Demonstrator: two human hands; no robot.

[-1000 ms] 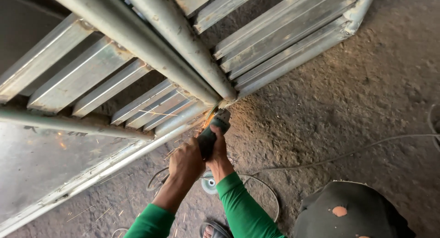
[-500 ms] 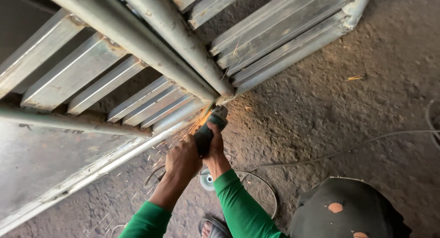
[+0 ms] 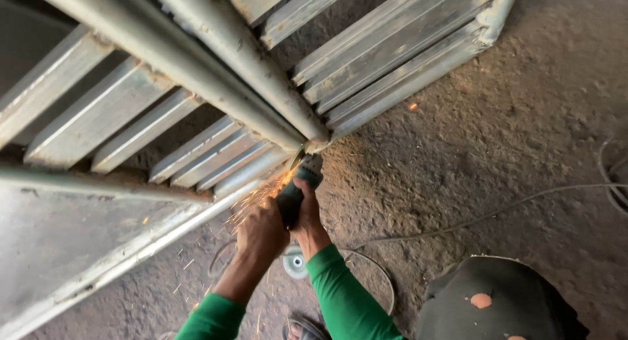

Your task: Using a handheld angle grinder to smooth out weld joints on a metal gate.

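Observation:
Both my hands grip a dark angle grinder point(image 3: 302, 178) pressed to the lower end of a grey metal gate frame point(image 3: 216, 85). My left hand point(image 3: 261, 232) wraps the rear of the tool's body. My right hand point(image 3: 307, 212) holds it alongside, nearer the head. The grinder's disc meets the end of a round tube point(image 3: 314, 138), and orange sparks point(image 3: 261, 196) spray down to the left. Green sleeves cover both forearms.
The gate has slanted flat slats point(image 3: 399, 58) and lies over rough concrete ground point(image 3: 490, 150). A thin cable point(image 3: 497, 212) runs right across the ground. A spare grinding disc point(image 3: 294, 261) lies below my hands. A dark rounded object point(image 3: 504, 307) sits at the bottom right.
The grinder and hands stay on the tube end. Sparks now spray more strongly to the lower left. The view has shifted slightly.

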